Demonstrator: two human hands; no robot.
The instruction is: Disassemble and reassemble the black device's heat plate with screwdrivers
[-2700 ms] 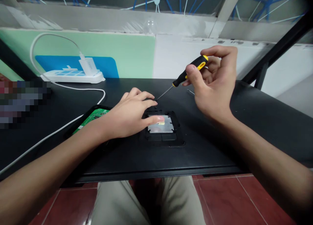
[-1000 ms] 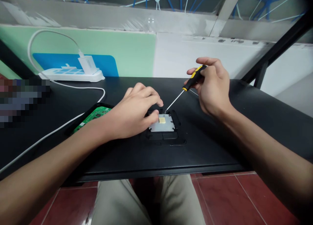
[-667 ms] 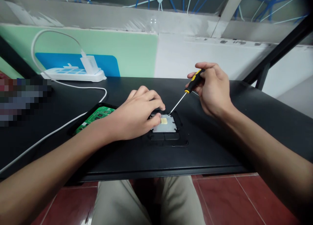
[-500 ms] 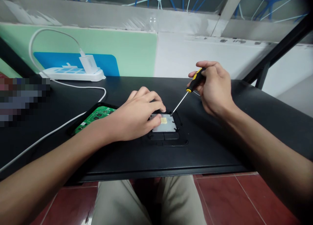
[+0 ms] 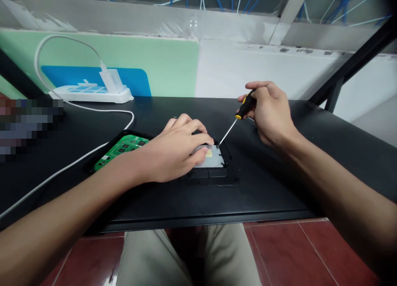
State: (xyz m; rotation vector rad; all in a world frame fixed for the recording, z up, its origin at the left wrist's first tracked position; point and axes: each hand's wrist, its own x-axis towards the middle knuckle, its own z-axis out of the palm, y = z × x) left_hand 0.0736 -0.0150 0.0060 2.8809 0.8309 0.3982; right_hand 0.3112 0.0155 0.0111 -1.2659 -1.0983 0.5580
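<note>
My right hand (image 5: 270, 112) is closed round a black and yellow screwdriver (image 5: 239, 113). Its thin shaft slants down to the left, and the tip rests at the far right corner of a small silver metal plate (image 5: 214, 160). The plate has a yellow patch in its middle and sits in a recess of a black panel (image 5: 235, 180) lying on the table. My left hand (image 5: 175, 150) lies over the plate's left side, fingers curled and thumb pressed on it. A green circuit board (image 5: 119, 149) shows at the panel's left end, partly behind my left wrist.
A white power strip (image 5: 89, 94) with a white charger plugged in sits at the back left, and its white cable (image 5: 77, 159) runs across the black table (image 5: 325, 162) toward me. A blurred patch covers the far left. A black slanted frame bar (image 5: 350, 62) rises at the right.
My right hand came down from a raised position and set the screwdriver tip onto the plate's far right corner. My left hand slid slightly right over the plate.
</note>
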